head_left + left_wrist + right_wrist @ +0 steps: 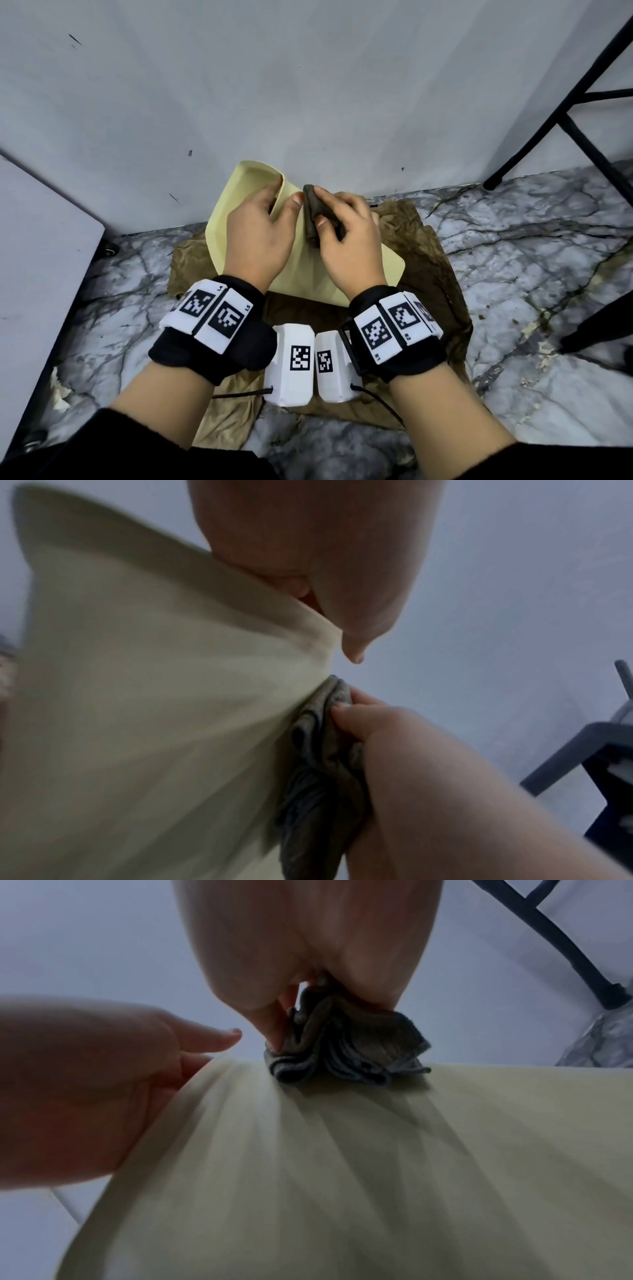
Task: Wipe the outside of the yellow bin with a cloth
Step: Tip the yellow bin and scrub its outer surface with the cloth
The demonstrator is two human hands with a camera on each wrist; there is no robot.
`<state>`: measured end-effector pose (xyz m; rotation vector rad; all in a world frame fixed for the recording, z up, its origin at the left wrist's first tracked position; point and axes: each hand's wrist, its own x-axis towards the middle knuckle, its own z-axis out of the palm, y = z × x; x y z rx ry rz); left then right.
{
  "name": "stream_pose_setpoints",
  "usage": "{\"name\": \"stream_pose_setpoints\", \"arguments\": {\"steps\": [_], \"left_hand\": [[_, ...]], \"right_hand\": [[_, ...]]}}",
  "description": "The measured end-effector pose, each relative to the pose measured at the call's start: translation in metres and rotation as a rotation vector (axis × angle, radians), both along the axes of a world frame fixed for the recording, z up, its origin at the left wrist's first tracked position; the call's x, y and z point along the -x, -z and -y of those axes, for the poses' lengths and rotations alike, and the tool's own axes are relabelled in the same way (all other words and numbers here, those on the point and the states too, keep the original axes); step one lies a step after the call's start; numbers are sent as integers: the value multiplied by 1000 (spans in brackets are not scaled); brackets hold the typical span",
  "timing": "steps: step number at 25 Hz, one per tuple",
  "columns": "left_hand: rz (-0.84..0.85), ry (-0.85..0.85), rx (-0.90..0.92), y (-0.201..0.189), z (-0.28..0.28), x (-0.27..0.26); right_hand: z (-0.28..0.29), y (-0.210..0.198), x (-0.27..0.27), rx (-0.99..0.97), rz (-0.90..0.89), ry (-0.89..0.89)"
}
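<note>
— On the brown sheet below the grey wall, where exactly was the yellow bin lying?

— It lay on its side on that sheet, its mouth turned toward the wall and its base toward you. Your left hand had hold of it at the rim nearest the wall, fingers hooked inside and thumb on the outside.

— And the other hand?

— Your right hand was curled round the bunched grey cloth, pressing it onto the upturned side of the bin, just beside your left thumb and close to the wall-side rim.

— So which step were you in?

— Wiping, I'd judge: the cloth was touching the outer wall near the mouth. How much of it was already clean, the pictures didn't show.

— What did the next move call for?

— Probably a firm stroke away from the wall toward the base, your left hand bracing the rim so the light bin didn't slide. Then you needed to roll it, since the face against the sheet was out of reach.
</note>
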<state>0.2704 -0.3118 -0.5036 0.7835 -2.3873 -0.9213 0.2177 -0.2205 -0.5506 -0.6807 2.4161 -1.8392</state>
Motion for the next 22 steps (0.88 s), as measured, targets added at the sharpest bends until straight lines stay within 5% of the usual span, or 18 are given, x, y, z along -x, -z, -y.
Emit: {"name": "stream_pose_setpoints", "arguments": {"steps": [12,22], "left_hand": [[-60,23,-27,10,16,-7],[-45,-6,-26,10,21,-13]], "right_hand": [[-5,19,-1,-27,16,-23],[-56,81,19,-231,288,69]]}}
